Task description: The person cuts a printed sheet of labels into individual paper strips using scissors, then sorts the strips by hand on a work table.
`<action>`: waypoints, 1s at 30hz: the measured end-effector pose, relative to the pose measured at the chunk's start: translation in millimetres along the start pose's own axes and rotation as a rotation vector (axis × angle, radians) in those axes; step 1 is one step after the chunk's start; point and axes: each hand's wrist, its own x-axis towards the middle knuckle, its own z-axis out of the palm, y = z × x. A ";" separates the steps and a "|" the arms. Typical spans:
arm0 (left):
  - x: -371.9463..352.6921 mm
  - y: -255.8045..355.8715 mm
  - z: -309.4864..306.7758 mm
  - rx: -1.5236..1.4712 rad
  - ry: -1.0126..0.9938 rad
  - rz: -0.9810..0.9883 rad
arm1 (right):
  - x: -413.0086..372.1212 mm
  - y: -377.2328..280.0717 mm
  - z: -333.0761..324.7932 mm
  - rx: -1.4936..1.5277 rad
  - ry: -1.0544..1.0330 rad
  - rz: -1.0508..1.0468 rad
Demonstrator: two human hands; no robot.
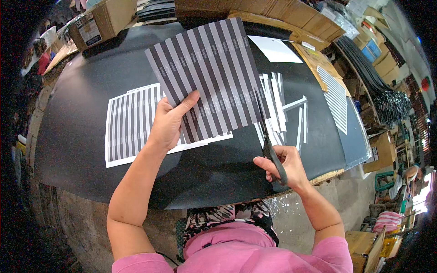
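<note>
My left hand (172,119) pinches the lower left part of a striped printed sheet (205,77), thumb on top, holding it tilted above the table. Dark and grey stripes with small lettering run along the sheet. In my right hand (287,166) is a pair of scissors (272,159), fingers in the handles, the blades pointing up along the sheet's right edge. Whether the blades are apart is hard to see. Beneath the held sheet lies a stack of similar striped sheets (132,123) with white borders. Cut white strips (275,104) are scattered right of the sheet.
A black-topped table (73,150) spreads under everything. A white sheet (275,49) and another striped sheet (334,102) lie toward the back and right. Cardboard boxes (102,22) stand along the far edge. Paper scraps (284,209) litter the floor. Another person (405,182) is at far right.
</note>
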 end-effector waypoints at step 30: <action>1.3 0.2 -0.5 -0.038 -0.005 -0.025 | -0.1 1.3 3.0 -0.012 0.075 0.004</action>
